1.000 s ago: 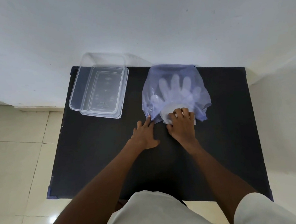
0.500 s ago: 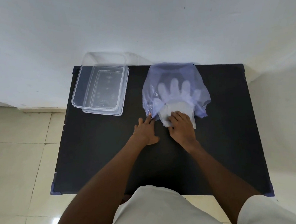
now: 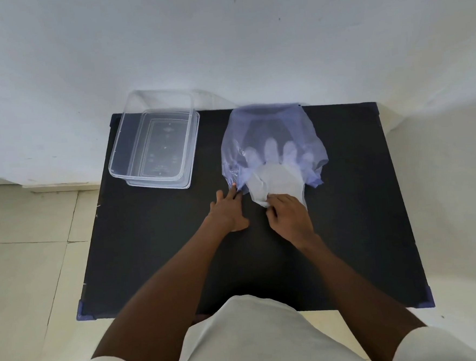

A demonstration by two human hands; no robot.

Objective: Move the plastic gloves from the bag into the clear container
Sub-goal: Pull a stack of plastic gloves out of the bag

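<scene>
A translucent bluish bag [image 3: 269, 124] lies on the black table [image 3: 180, 255], mouth toward me. A stack of white plastic gloves [image 3: 276, 179] sticks halfway out of it; the finger ends still show through the bag film. My right hand [image 3: 289, 219] grips the cuff end of the gloves. My left hand [image 3: 229, 209] lies flat, fingers pressing the bag's left mouth corner onto the table. The clear container [image 3: 155, 146] stands open at the table's far left, with nothing inside.
A white wall runs right behind the table's far edge. Pale floor tiles lie to the left and right of the table. My light shorts fill the bottom of the view.
My right hand has drawn the gloves toward me, so more of the white stack lies outside the bag. My left hand has stayed pinned on the bag's corner.
</scene>
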